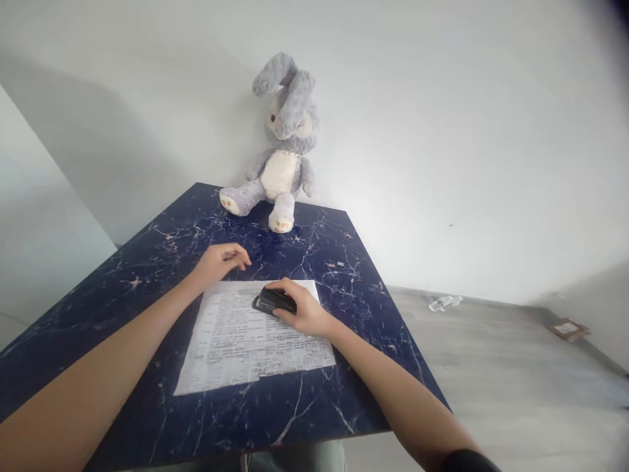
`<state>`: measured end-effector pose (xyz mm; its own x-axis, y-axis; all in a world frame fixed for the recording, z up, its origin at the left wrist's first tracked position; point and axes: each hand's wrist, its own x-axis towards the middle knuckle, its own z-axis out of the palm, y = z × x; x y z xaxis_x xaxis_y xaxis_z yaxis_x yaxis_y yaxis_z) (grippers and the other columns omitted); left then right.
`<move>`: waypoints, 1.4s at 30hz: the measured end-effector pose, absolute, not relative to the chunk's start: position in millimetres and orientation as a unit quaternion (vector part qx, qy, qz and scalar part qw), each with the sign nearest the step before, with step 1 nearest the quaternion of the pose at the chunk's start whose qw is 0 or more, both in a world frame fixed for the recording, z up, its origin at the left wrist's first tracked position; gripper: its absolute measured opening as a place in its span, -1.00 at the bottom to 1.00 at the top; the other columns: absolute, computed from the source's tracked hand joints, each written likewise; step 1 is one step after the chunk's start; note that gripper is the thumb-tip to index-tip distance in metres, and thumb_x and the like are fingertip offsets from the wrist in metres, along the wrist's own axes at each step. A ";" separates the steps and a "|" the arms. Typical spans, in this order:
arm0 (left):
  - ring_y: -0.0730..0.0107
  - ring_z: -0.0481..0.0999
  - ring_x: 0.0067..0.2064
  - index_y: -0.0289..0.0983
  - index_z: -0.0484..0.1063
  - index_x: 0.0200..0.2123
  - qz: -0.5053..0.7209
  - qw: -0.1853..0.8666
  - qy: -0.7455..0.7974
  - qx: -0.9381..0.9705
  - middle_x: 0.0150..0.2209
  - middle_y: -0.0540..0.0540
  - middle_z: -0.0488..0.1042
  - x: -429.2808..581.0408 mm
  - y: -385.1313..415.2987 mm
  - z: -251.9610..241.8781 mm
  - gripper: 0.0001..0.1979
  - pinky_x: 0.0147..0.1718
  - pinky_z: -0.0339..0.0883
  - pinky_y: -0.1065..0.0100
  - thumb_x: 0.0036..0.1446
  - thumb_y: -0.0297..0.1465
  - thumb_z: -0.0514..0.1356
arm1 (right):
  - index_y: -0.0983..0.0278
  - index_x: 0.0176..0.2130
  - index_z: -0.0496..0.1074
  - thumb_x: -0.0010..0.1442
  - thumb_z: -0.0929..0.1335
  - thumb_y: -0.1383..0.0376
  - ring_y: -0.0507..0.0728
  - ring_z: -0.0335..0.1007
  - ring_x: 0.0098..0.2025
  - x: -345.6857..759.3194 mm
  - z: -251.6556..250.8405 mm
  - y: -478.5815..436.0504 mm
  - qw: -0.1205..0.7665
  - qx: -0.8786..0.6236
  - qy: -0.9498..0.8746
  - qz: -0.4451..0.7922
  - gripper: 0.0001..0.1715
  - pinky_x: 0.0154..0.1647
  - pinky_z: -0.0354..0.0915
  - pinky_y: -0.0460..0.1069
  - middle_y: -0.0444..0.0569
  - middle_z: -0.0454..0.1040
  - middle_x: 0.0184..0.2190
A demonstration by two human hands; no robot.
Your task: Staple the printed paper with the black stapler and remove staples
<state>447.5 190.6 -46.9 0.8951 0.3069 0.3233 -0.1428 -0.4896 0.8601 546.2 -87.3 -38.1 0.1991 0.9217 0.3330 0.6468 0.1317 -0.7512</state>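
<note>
Printed white paper [230, 354] lies on the dark blue marbled table [275, 413]. My right hand [304, 308] is wrapped round a black stapler [275, 299], which is over the upper right part of the paper. My left hand [223, 262] hovers by the paper's upper left edge, its fingers bent and slightly apart, with nothing visible in them. The stapler's underside is hidden, so whether it touches the paper cannot be told.
A grey and white plush rabbit [280, 174] sits at the table's far end against the wall. Small scraps [341, 264] lie right of the paper. On the floor at the right are a clear plastic item [445, 303] and a brown item [569, 329].
</note>
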 end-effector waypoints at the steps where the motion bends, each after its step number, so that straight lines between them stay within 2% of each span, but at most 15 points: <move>1: 0.37 0.54 -0.40 -0.24 0.55 -0.37 0.282 0.518 0.093 0.802 -0.36 -0.10 0.62 447.6 198.7 -47.3 -0.72 -0.31 0.41 0.35 0.29 -0.19 0.23 | 0.18 0.22 0.33 0.26 0.43 0.36 0.19 0.45 0.08 545.0 -37.3 -86.6 0.431 -0.640 -0.613 0.169 -0.43 0.15 0.38 0.13 0.03 0.47 0.09; 4: 0.44 0.44 -0.51 -0.26 0.49 -0.44 0.369 0.542 0.159 0.738 -0.46 -0.09 0.54 447.8 211.8 -50.8 -0.62 -0.48 0.32 0.42 0.34 -0.16 0.15 | 0.19 0.21 0.35 0.24 0.44 0.37 0.18 0.47 0.08 545.0 -35.6 -88.3 0.432 -0.645 -0.604 0.182 -0.43 0.15 0.39 0.12 0.02 0.48 0.09; 10: 0.45 0.39 -0.58 -0.27 0.51 -0.44 0.378 0.591 0.153 0.696 -0.49 -0.12 0.51 450.9 214.6 -60.9 -0.64 -0.61 0.23 0.46 0.29 -0.14 0.19 | 0.19 0.22 0.33 0.24 0.43 0.36 0.20 0.47 0.10 567.9 -39.1 -129.4 0.412 -0.687 -0.574 0.170 -0.43 0.20 0.37 0.16 0.04 0.49 0.10; 14: 0.45 0.39 -0.59 -0.27 0.50 -0.40 0.379 0.629 0.148 0.662 -0.48 -0.12 0.50 453.7 217.5 -66.0 -0.68 -0.66 0.20 0.48 0.28 -0.16 0.20 | 0.13 0.24 0.32 0.32 0.41 0.18 0.27 0.45 0.15 595.5 -57.3 -188.5 0.420 -0.750 -0.498 0.111 -0.46 0.26 0.33 0.24 0.07 0.46 0.14; 16: 0.46 0.38 -0.60 -0.28 0.51 -0.40 0.380 0.640 0.153 0.650 -0.48 -0.12 0.49 454.9 218.3 -67.1 -0.70 -0.67 0.19 0.49 0.26 -0.18 0.23 | 0.12 0.29 0.30 0.34 0.38 0.02 0.32 0.41 0.21 612.4 -67.0 -212.6 0.449 -0.753 -0.470 0.104 -0.39 0.25 0.34 0.25 0.11 0.43 0.18; 19: 0.46 0.37 -0.60 -0.29 0.51 -0.41 0.383 0.653 0.165 0.632 -0.50 -0.11 0.47 456.0 218.2 -67.1 -0.71 -0.68 0.19 0.49 0.25 -0.20 0.24 | 0.15 0.34 0.24 0.45 0.17 -0.12 0.35 0.40 0.22 641.8 -75.9 -228.4 0.509 -0.756 -0.409 0.039 -0.33 0.16 0.43 0.27 0.18 0.42 0.17; 20: 0.47 0.36 -0.61 -0.29 0.50 -0.42 0.384 0.659 0.170 0.624 -0.51 -0.11 0.45 456.3 218.1 -66.9 -0.71 -0.68 0.18 0.49 0.25 -0.21 0.24 | 0.14 0.35 0.24 0.46 0.14 -0.12 0.34 0.39 0.23 651.8 -77.5 -228.1 0.498 -0.770 -0.398 0.011 -0.33 0.16 0.43 0.28 0.18 0.41 0.19; 22: 0.47 0.34 -0.61 -0.30 0.49 -0.42 0.386 0.673 0.179 0.605 -0.52 -0.08 0.42 456.6 218.4 -66.6 -0.72 -0.69 0.18 0.49 0.25 -0.23 0.23 | 0.13 0.37 0.23 0.44 0.20 -0.10 0.33 0.29 0.33 669.7 -80.7 -221.2 0.411 -0.808 -0.422 -0.021 -0.33 0.29 0.31 0.31 0.17 0.33 0.29; 24: 0.49 0.32 -0.62 -0.31 0.48 -0.42 0.395 0.686 0.186 0.582 -0.53 -0.07 0.40 456.9 220.0 -66.8 -0.73 -0.69 0.17 0.49 0.23 -0.24 0.24 | 0.16 0.40 0.20 0.44 0.23 -0.05 0.33 0.05 0.47 681.7 -85.5 -208.6 0.283 -0.833 -0.475 -0.010 -0.31 0.44 0.09 0.32 0.17 0.15 0.43; 26: 0.50 0.30 -0.62 -0.31 0.46 -0.42 0.408 0.697 0.192 0.558 -0.54 -0.05 0.39 457.3 222.4 -67.4 -0.74 -0.68 0.16 0.49 0.22 -0.25 0.25 | 0.22 0.45 0.14 0.50 0.14 0.02 0.31 -0.15 0.54 686.4 -92.9 -191.9 0.175 -0.847 -0.502 0.009 -0.32 0.50 -0.08 0.33 0.19 -0.01 0.50; 29: 0.52 0.28 -0.63 -0.31 0.44 -0.42 0.420 0.710 0.200 0.529 -0.55 -0.02 0.38 456.6 224.3 -67.5 -0.74 -0.68 0.16 0.50 0.20 -0.24 0.26 | 0.33 0.47 0.08 0.53 0.09 0.12 0.34 -0.22 0.55 682.4 -103.9 -162.2 0.077 -0.856 -0.511 -0.002 -0.33 0.50 -0.11 0.37 0.29 -0.05 0.50; 31: 0.52 0.27 -0.62 -0.31 0.43 -0.42 0.415 0.717 0.198 0.524 -0.55 -0.01 0.37 454.2 222.7 -65.9 -0.73 -0.67 0.16 0.50 0.20 -0.23 0.26 | 0.41 0.45 0.10 0.52 0.12 0.16 0.39 -0.20 0.55 674.5 -105.6 -141.5 0.060 -0.859 -0.507 -0.027 -0.34 0.48 -0.07 0.37 0.38 -0.03 0.48; 33: 0.53 0.28 -0.62 -0.31 0.43 -0.42 0.409 0.720 0.195 0.526 -0.55 0.00 0.37 450.6 219.1 -63.7 -0.73 -0.66 0.16 0.50 0.19 -0.22 0.26 | 0.41 0.42 0.16 0.50 0.15 0.21 0.39 -0.07 0.52 664.2 -100.6 -123.4 0.076 -0.857 -0.507 -0.047 -0.38 0.47 -0.01 0.36 0.41 0.07 0.44; 37: 0.53 0.27 -0.63 -0.30 0.42 -0.42 0.412 0.716 0.197 0.528 -0.56 0.02 0.36 444.0 212.3 -61.5 -0.73 -0.68 0.15 0.51 0.16 -0.21 0.27 | 0.26 0.36 0.27 0.47 0.19 0.30 0.25 0.25 0.36 640.6 -82.8 -108.4 0.154 -0.832 -0.531 -0.049 -0.47 0.41 0.16 0.26 0.23 0.27 0.30; 42: 0.53 0.26 -0.64 -0.29 0.43 -0.44 0.408 0.717 0.195 0.530 -0.57 0.01 0.36 445.5 212.0 -64.2 -0.73 -0.70 0.11 0.51 0.13 -0.20 0.27 | 0.23 0.36 0.26 0.45 0.21 0.31 0.25 0.13 0.42 625.5 -83.6 -133.5 0.191 -0.825 -0.529 -0.046 -0.46 0.43 0.16 0.24 0.21 0.16 0.37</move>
